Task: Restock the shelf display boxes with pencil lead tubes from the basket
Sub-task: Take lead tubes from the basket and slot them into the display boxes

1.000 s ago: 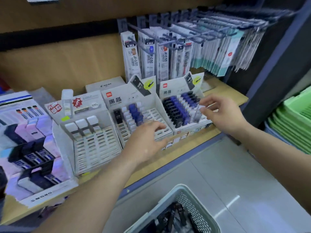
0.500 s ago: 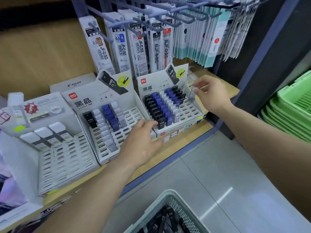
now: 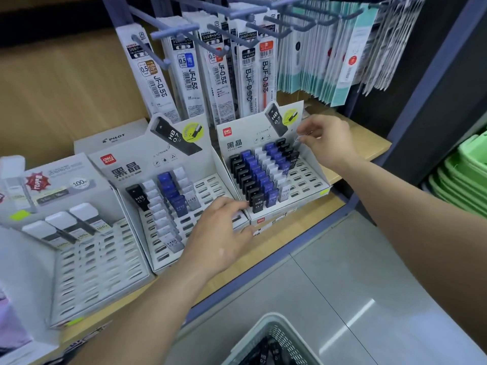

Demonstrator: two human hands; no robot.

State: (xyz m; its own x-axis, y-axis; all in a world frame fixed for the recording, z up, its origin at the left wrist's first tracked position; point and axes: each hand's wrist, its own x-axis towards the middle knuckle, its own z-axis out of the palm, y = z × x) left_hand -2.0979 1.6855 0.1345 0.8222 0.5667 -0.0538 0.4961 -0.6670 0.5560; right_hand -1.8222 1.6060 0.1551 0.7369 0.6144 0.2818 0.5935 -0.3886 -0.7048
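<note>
Left hand (image 3: 221, 233) reached forward over the shelf's (image 3: 295, 222) front edge, palm down, forearm coming in from the lower left. Its fingers were loosely spread and gripped nothing. The fingertips sat at the front right corner of the middle display box (image 3: 158, 164), just beside the front black tube (image 3: 257, 202) of the right display box (image 3: 313, 177); actual contact with that tube could not be told. Right hand (image 3: 328, 140) was raised over the back right corner of the right display box, wrist bent, forearm running off to the lower right. Thumb and forefinger were curled and pinching a small pale lead tube (image 3: 298, 140), blurred. The right display box held rows of black, blue and white tubes filling its left side, with the slots on its right side bare. The middle display box held fewer tubes, in short rows toward its back. The left display box (image 3: 87, 262), near the shelf's left end, had three white-capped tubes at its back. The basket (image 3: 272, 327) sat below the shelf at the bottom edge of view, with black tubes (image 3: 263, 357) marked HB 0.7 inside. Refill packs (image 3: 189, 75) hung on hooks above the boxes.
</note>
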